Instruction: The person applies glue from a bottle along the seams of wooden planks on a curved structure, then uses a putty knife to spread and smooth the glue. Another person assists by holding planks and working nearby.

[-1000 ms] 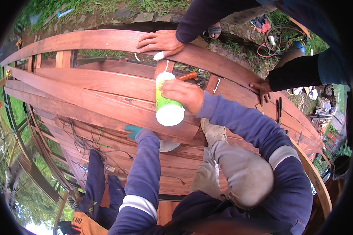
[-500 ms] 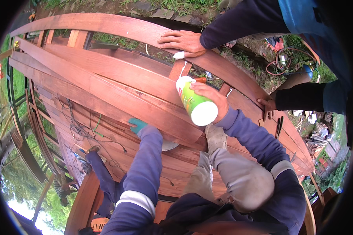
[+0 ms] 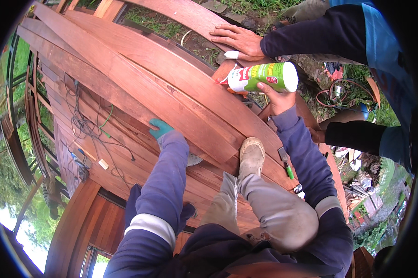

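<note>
My right hand point(image 3: 281, 99) is wrapped round a green and white glue bottle point(image 3: 267, 78). The bottle lies almost level, its narrow end pointing left over a wooden crosspiece point(image 3: 223, 69) and its white base to the right. My left hand point(image 3: 160, 129), in a teal glove, rests at the edge of a long reddish plank point(image 3: 172, 121) with fingers apart. Beyond the bottle, a co-worker's hand point(image 3: 241, 41) with a white-wrapped thumb presses on a curved board point(image 3: 190, 18). The co-worker's other hand point(image 3: 316, 134) is partly hidden behind my right sleeve.
A putty knife with a green handle point(image 3: 287, 164) lies on the boards right of my shoe point(image 3: 252, 153). Part of a round metal disc point(image 3: 194, 160) shows by my left forearm. Dark cables point(image 3: 81, 123) tangle across the planks at left. A hose point(image 3: 327, 95) coils on the ground.
My right hand has turned the bottle from slanting toward me to nearly level and moved it right. The view has shifted, bringing the putty knife into sight. My left hand stays at the plank.
</note>
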The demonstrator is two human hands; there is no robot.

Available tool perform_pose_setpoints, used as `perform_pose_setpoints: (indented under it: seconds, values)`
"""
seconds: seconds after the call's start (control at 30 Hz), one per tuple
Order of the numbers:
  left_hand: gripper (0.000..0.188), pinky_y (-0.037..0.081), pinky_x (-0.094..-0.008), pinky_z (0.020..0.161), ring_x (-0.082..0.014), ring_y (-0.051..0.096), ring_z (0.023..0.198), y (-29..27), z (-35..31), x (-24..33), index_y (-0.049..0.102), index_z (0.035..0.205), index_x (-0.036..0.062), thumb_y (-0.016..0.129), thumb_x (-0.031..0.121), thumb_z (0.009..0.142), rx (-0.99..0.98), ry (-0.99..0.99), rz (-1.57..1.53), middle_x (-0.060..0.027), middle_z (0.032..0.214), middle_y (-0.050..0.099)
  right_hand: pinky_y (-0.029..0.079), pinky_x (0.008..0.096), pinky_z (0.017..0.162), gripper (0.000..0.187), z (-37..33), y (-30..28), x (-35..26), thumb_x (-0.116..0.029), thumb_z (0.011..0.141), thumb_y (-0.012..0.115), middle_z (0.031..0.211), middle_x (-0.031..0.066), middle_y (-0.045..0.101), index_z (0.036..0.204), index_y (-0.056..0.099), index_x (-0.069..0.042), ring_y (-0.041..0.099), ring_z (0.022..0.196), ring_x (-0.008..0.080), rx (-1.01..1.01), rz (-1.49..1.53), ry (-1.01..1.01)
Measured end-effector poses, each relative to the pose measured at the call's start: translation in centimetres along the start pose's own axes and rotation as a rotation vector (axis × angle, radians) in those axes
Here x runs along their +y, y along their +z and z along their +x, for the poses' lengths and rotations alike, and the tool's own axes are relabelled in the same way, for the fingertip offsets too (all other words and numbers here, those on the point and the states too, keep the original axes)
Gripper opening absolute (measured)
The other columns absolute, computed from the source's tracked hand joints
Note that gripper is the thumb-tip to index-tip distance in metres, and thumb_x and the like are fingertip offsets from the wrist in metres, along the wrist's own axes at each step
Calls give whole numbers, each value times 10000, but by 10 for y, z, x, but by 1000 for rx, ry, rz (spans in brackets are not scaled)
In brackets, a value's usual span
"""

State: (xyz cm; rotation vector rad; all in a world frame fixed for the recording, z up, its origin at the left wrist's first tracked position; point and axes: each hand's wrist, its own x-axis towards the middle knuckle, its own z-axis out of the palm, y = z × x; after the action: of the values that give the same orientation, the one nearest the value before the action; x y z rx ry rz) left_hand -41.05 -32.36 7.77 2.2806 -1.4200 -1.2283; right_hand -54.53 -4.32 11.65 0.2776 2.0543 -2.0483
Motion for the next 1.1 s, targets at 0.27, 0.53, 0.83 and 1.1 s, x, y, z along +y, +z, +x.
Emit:
perform_pose_setpoints:
  seconds: [0.27, 0.53, 0.83, 1.1]
  values:
    - [721, 567, -499, 882, -418, 667, 1069, 3, 10, -7, 488, 1422, 0, 462, 579, 993, 29, -19, 16, -283, 1273, 634, 590, 378, 900, 536, -1, -1, -5, 73, 791, 810, 1155, 137, 703, 1275, 584, 26, 701, 1023, 233, 50, -121, -71]
    - [746, 552, -511, 920, -450, 650, 1131, 4, 21, -18, 489, 1435, 29, 429, 619, 982, 54, 40, 7, -297, 1304, 621, 593, 541, 911, 476, -26, -42, -7, -148, 919, 722, 1247, 162, 655, 1334, 537, -7, 665, 1131, 324, 221, 565, 281]
    - [829, 455, -445, 1063, -414, 556, 1274, 1, 113, -41, 446, 1434, -60, 433, 638, 988, -98, 339, 11, -275, 1398, 564, 608, 521, 929, 523, 0, -27, -13, -218, 947, 668, 1321, 200, 609, 1385, 484, 1, 642, 1185, 354, -40, 785, 304]
    - [756, 492, -394, 1033, -299, 534, 1340, 42, 224, 101, 469, 1461, 51, 521, 619, 964, 93, 552, 973, -138, 1409, 589, 551, 509, 1019, 526, 45, 9, -65, -152, 901, 684, 1297, 186, 631, 1368, 500, 4, 645, 1197, 329, -306, 643, 148]
